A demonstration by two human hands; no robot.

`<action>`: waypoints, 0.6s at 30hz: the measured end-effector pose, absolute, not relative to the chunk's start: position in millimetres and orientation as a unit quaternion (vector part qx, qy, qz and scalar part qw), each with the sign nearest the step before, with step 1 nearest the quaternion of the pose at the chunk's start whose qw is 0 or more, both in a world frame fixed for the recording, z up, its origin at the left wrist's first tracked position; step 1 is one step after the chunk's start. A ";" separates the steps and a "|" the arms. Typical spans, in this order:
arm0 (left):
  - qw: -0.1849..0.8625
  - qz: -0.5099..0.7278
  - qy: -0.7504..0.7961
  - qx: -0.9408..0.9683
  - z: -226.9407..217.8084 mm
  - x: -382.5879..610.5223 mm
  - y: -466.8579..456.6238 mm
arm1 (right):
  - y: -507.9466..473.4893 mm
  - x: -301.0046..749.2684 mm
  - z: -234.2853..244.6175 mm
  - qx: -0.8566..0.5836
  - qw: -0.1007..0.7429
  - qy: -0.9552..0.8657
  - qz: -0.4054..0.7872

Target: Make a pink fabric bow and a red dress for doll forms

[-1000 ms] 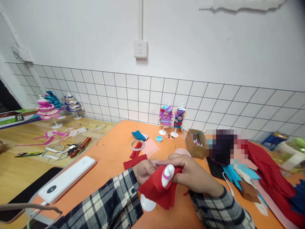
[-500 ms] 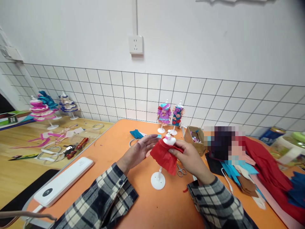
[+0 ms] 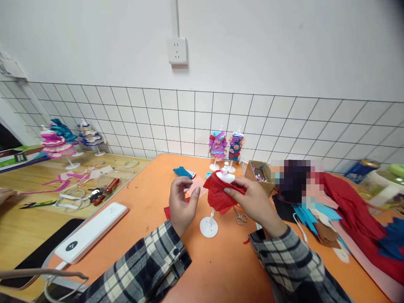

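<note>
A small white mannequin stand (image 3: 208, 229) is upright on the orange table (image 3: 221, 269), wrapped in red fabric (image 3: 216, 194). My right hand (image 3: 254, 203) pinches that red fabric against the mannequin's torso. Just left of it hovers my left hand (image 3: 181, 206), fingers loosely curled and holding nothing, a short gap from the cloth. Small scissors (image 3: 240, 217) lie on the table behind the stand, partly hidden by my right hand.
Two dressed mini mannequins (image 3: 218, 147) and a cardboard box (image 3: 259, 176) stand at the back by the tiled wall. Red, blue and brown fabric pieces (image 3: 350, 219) pile at right. A white power bank (image 3: 91, 231) lies at left. On the wooden table (image 3: 19, 227) are more dressed mannequins (image 3: 59, 141) and ribbons.
The mannequin was set upright on the table from a tilted, near position. My left hand let go of the red fabric and drew back to the left; my right hand still holds it.
</note>
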State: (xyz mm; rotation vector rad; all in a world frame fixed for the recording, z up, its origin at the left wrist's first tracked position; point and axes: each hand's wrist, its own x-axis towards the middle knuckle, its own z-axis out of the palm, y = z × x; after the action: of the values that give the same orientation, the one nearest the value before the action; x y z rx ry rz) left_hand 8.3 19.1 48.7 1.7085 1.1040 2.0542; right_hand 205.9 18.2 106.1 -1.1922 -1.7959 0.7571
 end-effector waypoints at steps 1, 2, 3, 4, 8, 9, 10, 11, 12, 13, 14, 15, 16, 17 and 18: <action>0.112 0.712 0.362 0.592 49.3 10.5 14.7 | 17.3 205.1 105.9 -0.479 0.415 -0.717 0.288; 0.115 0.698 0.356 0.611 50.1 12.7 10.9 | 16.6 204.3 105.7 -0.481 0.415 -0.720 0.278; 0.128 0.671 0.359 0.637 50.9 14.8 8.1 | 16.0 203.5 105.6 -0.480 0.415 -0.724 0.273; 0.143 0.639 0.367 0.660 51.3 16.8 6.4 | 15.5 203.0 105.4 -0.477 0.414 -0.726 0.270; 0.201 0.597 0.379 0.678 48.4 22.1 8.8 | 14.4 202.4 104.7 -0.476 0.409 -0.739 0.246; 0.225 0.605 0.376 0.666 47.1 22.7 10.4 | 14.3 202.4 104.7 -0.477 0.406 -0.742 0.240; 0.250 0.613 0.372 0.651 46.1 23.1 11.7 | 14.3 202.3 104.6 -0.477 0.403 -0.744 0.236; 0.276 0.619 0.368 0.637 45.6 23.6 12.7 | 14.4 202.2 104.7 -0.477 0.402 -0.746 0.235; 0.301 0.620 0.362 0.627 45.7 24.1 13.2 | 14.4 202.0 104.7 -0.476 0.401 -0.747 0.235; 0.328 0.617 0.354 0.622 46.5 24.8 13.1 | 14.5 201.7 104.7 -0.477 0.400 -0.747 0.234; 0.353 0.610 0.346 0.619 48.0 25.7 12.5 | 14.5 201.4 104.7 -0.478 0.400 -0.747 0.232; 0.379 0.604 0.337 0.614 50.0 26.8 11.6 | 14.4 201.1 104.7 -0.478 0.399 -0.747 0.232; 0.405 0.601 0.326 0.607 52.2 27.9 10.6 | 14.3 200.8 104.7 -0.479 0.398 -0.748 0.232; 0.427 0.600 0.315 0.599 54.5 29.0 9.7 | 14.2 200.6 104.6 -0.479 0.396 -0.748 0.231; 0.443 0.601 0.307 0.591 56.5 29.7 9.0 | 14.1 200.5 104.6 -0.479 0.396 -0.749 0.230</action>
State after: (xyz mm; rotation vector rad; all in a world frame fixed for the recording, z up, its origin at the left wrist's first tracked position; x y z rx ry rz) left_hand 29.7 9.0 56.5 1.4651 0.7611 1.4899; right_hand 200.5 14.1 104.6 -1.2133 -1.8977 0.5837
